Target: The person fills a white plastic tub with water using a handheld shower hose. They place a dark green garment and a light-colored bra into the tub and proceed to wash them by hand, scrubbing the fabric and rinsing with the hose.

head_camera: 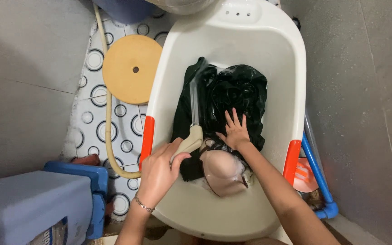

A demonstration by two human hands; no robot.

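A white plastic tub (232,36) with red side grips holds wet black cloth (237,90) and a beige padded garment (223,170). My left hand (159,174) grips a cream spray nozzle (191,140) at the tub's left rim; a stream of water (195,100) runs from it onto the black cloth. My right hand (235,131) lies flat with fingers spread on the black cloth, just above the beige garment.
A round tan disc (130,68) lies on the circle-patterned floor (91,122) left of the tub, with a cream hose (109,118) curving past it. A blue container (32,204) stands at lower left. Blue pipes (316,174) and grey wall (364,90) flank the right.
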